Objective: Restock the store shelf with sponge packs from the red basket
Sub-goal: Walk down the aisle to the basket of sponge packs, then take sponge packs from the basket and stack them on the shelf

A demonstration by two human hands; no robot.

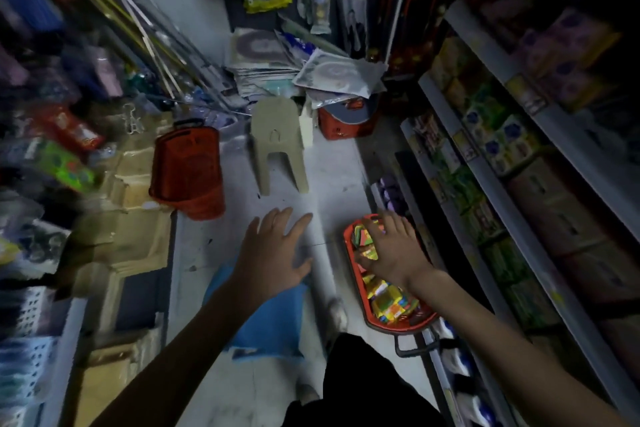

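Both arms reach forward and down over the aisle floor. Left hand [273, 253]: fingers straight and spread, palm down, holding nothing, hovering above bare floor. Directly beneath its wrist and forearm lies a blue cloth [270, 319] on the floor. Right hand [391, 250]: fingers likewise splayed and straight, palm down, positioned over the far end of the red basket [367, 317]; whether the fingertips touch the contents cannot be determined. The basket sits on the floor under and just behind the right hand, to the right of the left hand, against the foot of the store shelf [488, 191]. It is loaded with sponge packs [391, 305], brightly coloured in yellow, green and orange, visible on the wrist side of the right hand and beside its fingers. The shelf runs along the outer side of the right arm, its tiers carrying green and yellow packaged goods; labels are too blurred to read. Beyond the left hand's fingertips stands a beige plastic stool [278, 142], upright, well apart from both hands. To the left of the stool a second red basket [188, 173] rests tilted against stacked cardboard boxes [138, 184]. Farther still, past the stool, a third red container [346, 125] sits under a loose heap of flat packaged goods [277, 66].
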